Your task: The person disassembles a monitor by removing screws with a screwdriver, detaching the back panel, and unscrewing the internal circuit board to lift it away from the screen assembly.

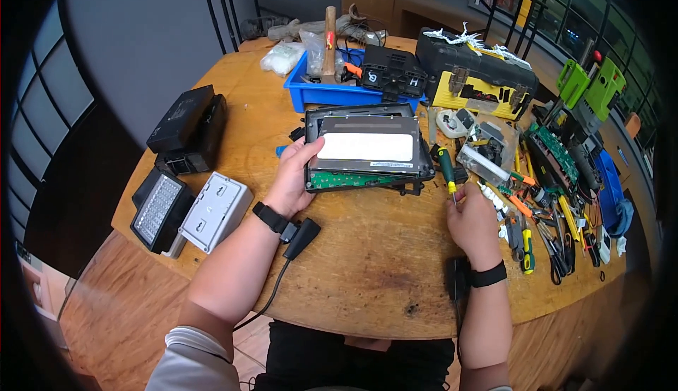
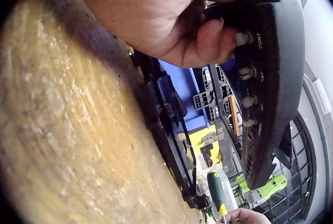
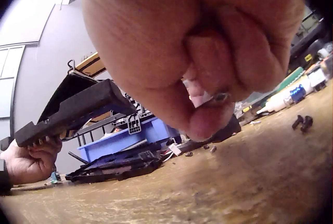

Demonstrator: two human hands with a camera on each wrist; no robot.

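My left hand (image 1: 291, 172) grips a small opened display unit (image 1: 367, 147) with a white label on its metal back and a green circuit board along the near edge. The thumb lies on top, and the left wrist view shows the black casing (image 2: 281, 73) with a row of small knobs, one marked CONT. My right hand (image 1: 472, 225) pinches a green and yellow screwdriver (image 1: 444, 165) by its shaft, handle pointing up and away. In the right wrist view the fingers (image 3: 208, 63) are curled close over the table. A black cover (image 3: 117, 168) lies on the table beyond the unit.
At the back stand a blue tray (image 1: 300, 98) with a hammer (image 1: 330, 41) and a black-yellow toolbox (image 1: 480, 73). Loose tools, including scissors (image 1: 556, 260), crowd the right side. Black boxes (image 1: 187, 126) and a white case (image 1: 217, 211) sit left. Small screws (image 3: 303, 123) dot the tabletop.
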